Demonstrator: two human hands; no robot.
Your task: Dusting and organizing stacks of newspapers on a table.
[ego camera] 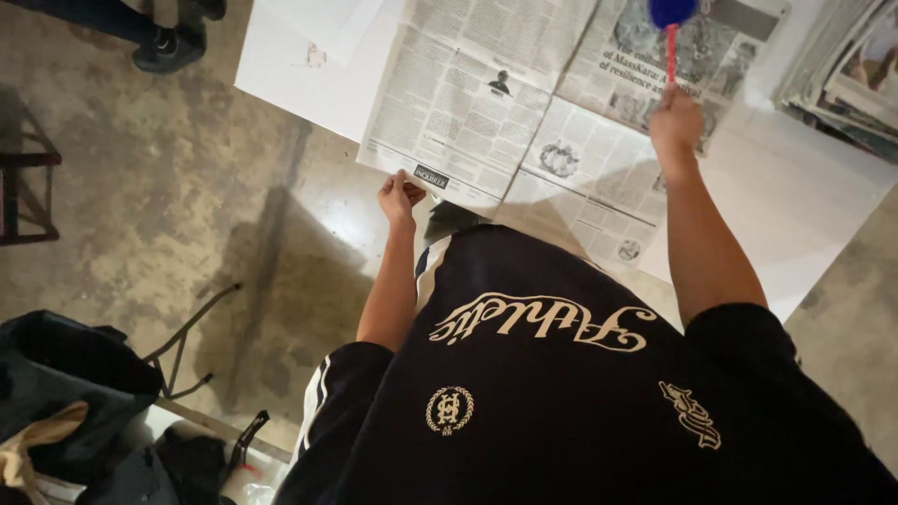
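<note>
Two bare hands work over an opened newspaper [524, 122] spread on a white bench [804, 215], seen from the head camera looking straight down past a dark printed shirt [561, 393]. The left hand [400, 196] sits at the near edge of the newspaper, its fingers [412, 190] curled closed on the lower corner of the left page, which overhangs the bench edge. The right hand [675, 122] is raised over the right page, fingers closed around the red handle of a brush-like tool [671, 37] whose blue head points away from the body, near the top of the frame; whether the head touches the paper cannot be told. The newspaper lies flat and slightly askew, its centre fold running between the two hands. A stack of further newspapers [842, 65] rests on the bench at the far right, apart from the open one. Below the bench lies a stained concrete floor [187, 206]; a dark bag [65, 393] sits at lower left, and a dark shoe [168, 47] of another person shows at upper left.
</note>
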